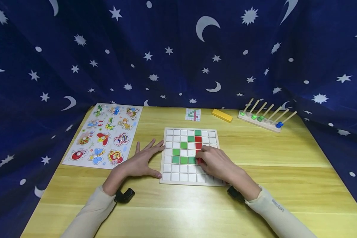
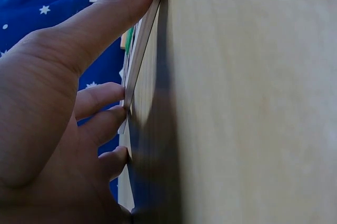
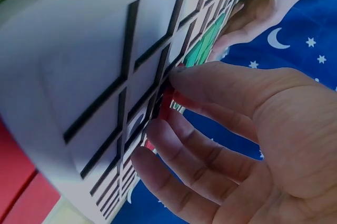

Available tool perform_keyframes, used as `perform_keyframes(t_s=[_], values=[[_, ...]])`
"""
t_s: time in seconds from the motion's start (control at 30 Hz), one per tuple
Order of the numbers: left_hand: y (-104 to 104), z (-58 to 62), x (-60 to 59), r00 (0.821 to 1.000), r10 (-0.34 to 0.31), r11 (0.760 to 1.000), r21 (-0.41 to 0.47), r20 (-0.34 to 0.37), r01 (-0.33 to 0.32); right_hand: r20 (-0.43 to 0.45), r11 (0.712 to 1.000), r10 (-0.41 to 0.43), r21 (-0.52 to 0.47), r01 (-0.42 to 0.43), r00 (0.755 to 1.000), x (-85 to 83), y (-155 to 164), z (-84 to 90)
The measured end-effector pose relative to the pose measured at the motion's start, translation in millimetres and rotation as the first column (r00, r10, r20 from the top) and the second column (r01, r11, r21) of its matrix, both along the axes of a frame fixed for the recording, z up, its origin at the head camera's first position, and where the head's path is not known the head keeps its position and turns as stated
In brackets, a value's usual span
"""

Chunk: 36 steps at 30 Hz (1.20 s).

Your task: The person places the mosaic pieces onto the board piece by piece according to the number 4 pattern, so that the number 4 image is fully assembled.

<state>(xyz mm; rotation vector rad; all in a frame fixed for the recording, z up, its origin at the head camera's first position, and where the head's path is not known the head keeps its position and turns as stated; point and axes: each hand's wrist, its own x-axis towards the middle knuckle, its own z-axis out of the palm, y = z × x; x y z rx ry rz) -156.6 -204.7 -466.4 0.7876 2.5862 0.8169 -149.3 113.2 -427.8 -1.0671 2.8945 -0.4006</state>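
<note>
A square board [image 1: 181, 182] with a wooden rim and a grid of white squares lies on the table. Green tiles [image 1: 183, 145] form a diagonal and a row on it, and red tiles [image 1: 198, 145] run down one column. My right hand [image 1: 218, 163] pinches a red tile [image 3: 167, 103] between thumb and fingers, at the column's lower end beside the green row. With fingers spread, my left hand [image 1: 138, 162] rests at the board's left edge, thumb against the near corner; the left wrist view shows the thumb [image 2: 105, 13] along the rim.
Behind the board lie a small pattern card [image 1: 193, 115] and a yellow block [image 1: 222, 115]. At the back right stands a peg rack [image 1: 260, 123] with green and blue rings. An insect picture board [image 1: 102, 135] lies left. A starry blue cloth [image 1: 178, 79] hangs behind the table.
</note>
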Motion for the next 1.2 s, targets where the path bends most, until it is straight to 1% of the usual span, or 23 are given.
perform_keyframes(t_s=[0.33, 0.57, 0.73, 0.97, 1.2], values=[[0.1, -1.2, 0.5, 1.000, 0.000, 1.000, -0.004, -0.005, 0.000, 0.008, 1.000, 0.009, 0.007, -0.009, 1.000, -0.2, -3.4, -1.0], [0.3, -2.7, -0.1, 1.000, -0.003, 1.000, 0.003, -0.017, 0.003, 0.003, 1.000, -0.021, -0.004, 0.021, 1.000, -0.3, 1.4, 1.5], [0.0, -2.8, -0.1, 1.000, -0.006, 1.000, 0.003, -0.022, 0.006, 0.014, 0.998, -0.059, -0.019, 0.060, 0.998, 1.6, 11.0, 5.1], [1.0, -1.9, 1.3, 1.000, -0.003, 1.000, -0.007, -0.016, 0.003, 0.021, 0.993, -0.116, 0.009, 0.116, 0.993, 7.3, 33.0, 8.2], [0.3, 0.0, 1.5, 1.000, 0.002, 1.000, 0.005, -0.003, -0.002, 0.044, 0.986, -0.165, 0.025, 0.164, 0.985, 15.0, 53.2, 10.9]])
